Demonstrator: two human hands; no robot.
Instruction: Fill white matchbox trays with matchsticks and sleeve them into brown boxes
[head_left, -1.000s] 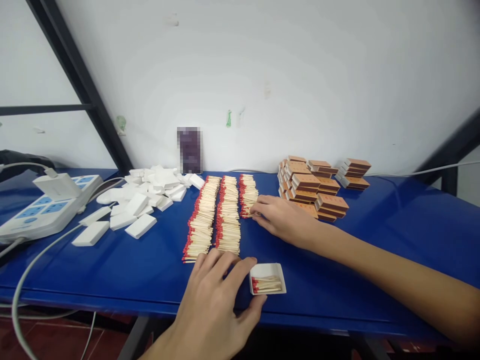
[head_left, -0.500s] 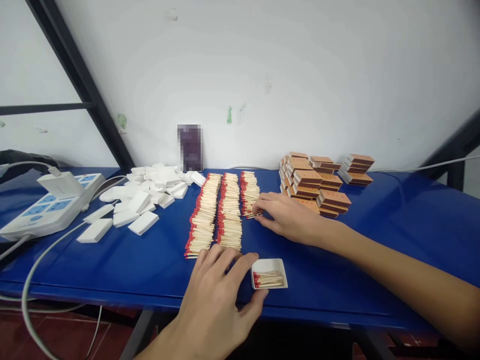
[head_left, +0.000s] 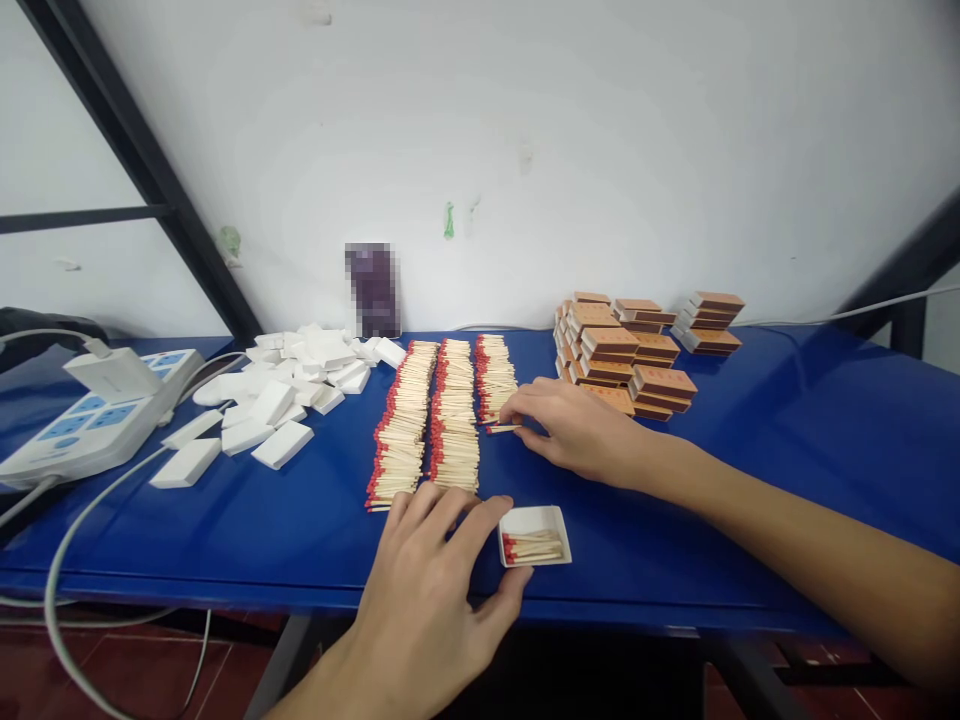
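Note:
A small white matchbox tray [head_left: 534,520] lies near the table's front edge, with several red-headed matches [head_left: 538,546] along its near side. My left hand [head_left: 442,580] grips its left end between thumb and index finger. At the near end of the right-hand row of matches [head_left: 495,375], my right hand [head_left: 562,430] pinches matchsticks [head_left: 502,429] between thumb and fingertips; how many cannot be made out. Two longer rows, a left row of matches [head_left: 405,420] and a middle row of matches [head_left: 455,420], lie beside it, heads to the left.
White matchbox trays [head_left: 274,405] are heaped at left, near a power strip [head_left: 97,410] with a plugged-in charger and loose cables. Orange-brown matchboxes [head_left: 611,345] stand stacked at right, with a smaller stack [head_left: 709,320] behind. A pixelated dark object [head_left: 373,290] leans on the wall.
The view has shifted slightly. My right hand stays at the near end of the right-hand row, its pinched matchsticks now a little apart from it. My left hand still holds the tray.

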